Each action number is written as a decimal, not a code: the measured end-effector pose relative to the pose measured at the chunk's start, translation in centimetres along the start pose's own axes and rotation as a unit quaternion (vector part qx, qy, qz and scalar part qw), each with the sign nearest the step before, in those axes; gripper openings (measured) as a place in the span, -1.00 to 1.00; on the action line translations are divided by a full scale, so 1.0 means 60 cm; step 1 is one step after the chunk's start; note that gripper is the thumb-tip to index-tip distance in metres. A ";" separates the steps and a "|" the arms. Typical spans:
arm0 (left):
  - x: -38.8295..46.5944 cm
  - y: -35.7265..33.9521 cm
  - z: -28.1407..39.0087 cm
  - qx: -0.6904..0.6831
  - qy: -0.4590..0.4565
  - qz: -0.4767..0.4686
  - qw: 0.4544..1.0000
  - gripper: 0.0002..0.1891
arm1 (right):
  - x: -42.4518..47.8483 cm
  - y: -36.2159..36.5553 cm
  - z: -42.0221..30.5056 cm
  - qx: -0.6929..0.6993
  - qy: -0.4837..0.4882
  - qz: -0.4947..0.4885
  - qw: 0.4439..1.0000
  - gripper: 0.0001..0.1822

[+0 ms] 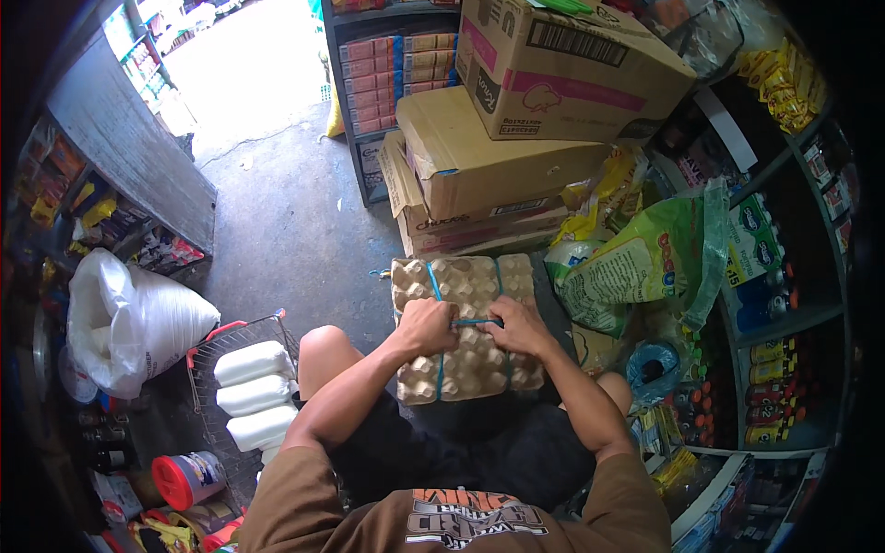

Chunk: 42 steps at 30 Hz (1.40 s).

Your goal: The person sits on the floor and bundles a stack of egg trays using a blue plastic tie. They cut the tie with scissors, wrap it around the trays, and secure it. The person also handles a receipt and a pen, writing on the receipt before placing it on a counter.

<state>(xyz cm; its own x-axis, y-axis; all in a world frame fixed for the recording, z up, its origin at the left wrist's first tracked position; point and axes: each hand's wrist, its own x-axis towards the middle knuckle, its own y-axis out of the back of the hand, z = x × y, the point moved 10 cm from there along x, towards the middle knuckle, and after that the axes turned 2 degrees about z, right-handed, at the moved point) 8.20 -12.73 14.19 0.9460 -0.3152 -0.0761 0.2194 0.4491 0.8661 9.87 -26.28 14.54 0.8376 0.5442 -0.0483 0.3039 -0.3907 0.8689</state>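
Observation:
A stack of grey-brown pulp egg trays (pixel 470 373) lies in front of me between my knees, bound with blue plastic twine (pixel 477 321). Two strands run front to back, and one runs across the middle. My left hand (pixel 430 326) is closed on the crosswise twine at its left part, knuckles up. My right hand (pixel 517 326) grips the same twine further right, fingers curled over it. A short stretch of twine shows taut between the two fists. What lies inside or under the top tray is hidden.
Cardboard boxes (pixel 511 173) are piled beyond the trays. A green plastic sack (pixel 622 276) leans at the right, by shelves of bottles. At the left are an open white sack (pixel 166 318), a wire basket (pixel 200 366) with white plastic-wrapped packs (pixel 256 387), and a red-lidded tub (pixel 183 480).

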 end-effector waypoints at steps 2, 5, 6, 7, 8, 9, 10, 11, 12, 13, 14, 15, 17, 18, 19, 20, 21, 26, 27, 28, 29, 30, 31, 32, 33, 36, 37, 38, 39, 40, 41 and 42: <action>-0.001 0.013 0.016 0.011 -0.035 0.000 0.999 -0.75 | -0.018 0.006 -0.015 0.014 0.007 0.012 1.000 -0.72; 0.007 0.013 0.027 0.050 -0.086 -0.006 0.995 -0.75 | -0.048 0.012 -0.024 0.093 -0.028 0.035 0.995 -0.68; 0.011 0.002 0.025 0.060 -0.096 -0.009 0.993 -0.74 | -0.055 0.019 -0.030 0.109 -0.051 0.049 0.992 -0.69; 0.014 -0.005 0.025 0.074 -0.110 -0.013 0.991 -0.73 | -0.060 0.009 -0.019 0.114 -0.086 0.035 0.989 -0.70; 0.015 -0.009 0.028 0.077 -0.122 -0.002 0.990 -0.74 | -0.066 -0.002 -0.007 0.119 -0.120 0.020 0.985 -0.71; 0.016 -0.015 0.033 0.080 -0.133 0.009 0.988 -0.75 | -0.074 -0.014 0.003 0.124 -0.154 0.005 0.980 -0.72; 0.018 -0.016 0.039 0.082 -0.146 0.021 0.986 -0.75 | -0.078 -0.020 0.003 0.128 -0.165 -0.003 0.978 -0.72; 0.019 -0.023 0.040 0.096 -0.159 0.008 0.983 -0.75 | -0.083 -0.025 0.002 0.133 -0.175 -0.012 0.975 -0.72; 0.019 -0.031 0.041 0.110 -0.171 -0.005 0.979 -0.75 | -0.087 -0.029 0.000 0.137 -0.186 -0.021 0.973 -0.72; 0.021 -0.037 0.049 0.120 -0.185 -0.017 0.975 -0.75 | -0.093 -0.030 -0.002 0.133 -0.195 -0.035 0.971 -0.71; 0.024 -0.038 0.053 0.131 -0.179 -0.025 0.975 -0.75 | -0.097 -0.032 -0.006 0.128 -0.204 -0.049 0.969 -0.71; 0.028 -0.035 0.058 0.117 -0.191 -0.008 0.974 -0.78 | -0.102 -0.037 -0.007 0.124 -0.213 -0.063 0.967 -0.70; 0.044 -0.026 0.076 0.088 -0.219 0.032 0.971 -0.81 | -0.109 -0.035 0.008 0.150 -0.236 -0.032 0.959 -0.66; 0.053 -0.019 0.083 0.077 -0.229 0.057 0.969 -0.80 | -0.111 -0.036 0.015 0.181 -0.253 -0.029 0.950 -0.64; 0.063 -0.016 0.090 0.084 -0.234 0.062 0.967 -0.80 | -0.113 -0.036 0.017 0.215 -0.272 -0.026 0.937 -0.63; 0.074 -0.012 0.095 0.090 -0.240 0.066 0.964 -0.79 | -0.108 -0.036 0.018 0.225 -0.275 -0.033 0.934 -0.64; 0.083 -0.009 0.102 0.096 -0.246 0.071 0.962 -0.78 | -0.110 -0.047 0.025 0.285 -0.285 -0.014 0.915 -0.65; 0.135 -0.006 0.114 0.136 -0.214 0.015 0.967 -0.73 | -0.087 -0.067 0.061 0.416 -0.282 0.086 0.860 -0.66; 0.145 -0.015 0.109 0.141 -0.213 0.014 0.967 -0.71 | -0.083 -0.076 0.076 0.414 -0.267 0.107 0.864 -0.65; 0.149 -0.022 0.099 0.154 -0.215 0.013 0.964 -0.66 | -0.073 -0.091 0.087 0.412 -0.255 0.113 0.867 -0.64; 0.156 -0.030 0.092 0.165 -0.221 0.014 0.961 -0.61 | -0.063 -0.095 0.096 0.409 -0.245 0.123 0.870 -0.63; 0.160 -0.024 0.088 0.133 -0.232 0.045 0.963 -0.61 | -0.057 -0.106 0.109 0.452 -0.256 0.133 0.844 -0.61; 0.162 -0.017 0.081 0.098 -0.235 0.079 0.964 -0.62 | -0.047 -0.103 0.115 0.365 -0.232 0.094 0.897 -0.64; 0.163 -0.014 0.083 0.082 -0.240 0.087 0.963 -0.62 | -0.040 -0.080 0.102 0.306 -0.196 0.067 0.929 -0.66; 0.171 -0.029 0.075 0.060 -0.209 0.044 0.975 -0.61 | -0.040 -0.056 0.090 0.246 -0.158 0.036 0.956 -0.67; 0.179 -0.023 0.076 -0.075 -0.206 0.065 0.974 -0.60 | -0.063 0.093 0.057 0.191 -0.048 -0.015 0.980 -0.66; 0.180 -0.029 0.076 -0.073 -0.222 0.082 0.969 -0.60 | -0.078 0.161 0.082 0.225 -0.060 0.042 0.972 -0.69; 0.180 -0.032 0.081 -0.074 -0.239 0.099 0.963 -0.60 | -0.104 0.223 0.120 0.255 -0.075 0.099 0.959 -0.71; 0.184 -0.033 0.085 -0.085 -0.244 0.095 0.961 -0.59 | -0.138 0.245 0.198 0.365 -0.102 0.175 0.909 -0.68; 0.185 -0.032 0.085 -0.094 -0.245 0.090 0.961 -0.59 | -0.180 0.242 0.284 0.469 -0.122 0.246 0.839 -0.66; 0.184 -0.029 0.080 -0.100 -0.241 0.088 0.961 -0.59 | -0.227 0.237 0.351 0.423 -0.182 0.281 0.842 -0.67; 0.182 -0.028 0.081 -0.104 -0.238 0.085 0.962 -0.59 | -0.281 0.226 0.409 0.372 -0.241 0.313 0.840 -0.68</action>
<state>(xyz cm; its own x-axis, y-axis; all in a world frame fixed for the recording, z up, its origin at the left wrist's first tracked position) 17.02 -20.99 14.33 0.7667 -0.5475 0.3354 0.1619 0.6703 0.7242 11.00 -58.98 15.03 0.9709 -0.2347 -0.0470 -0.2150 -0.9416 0.2592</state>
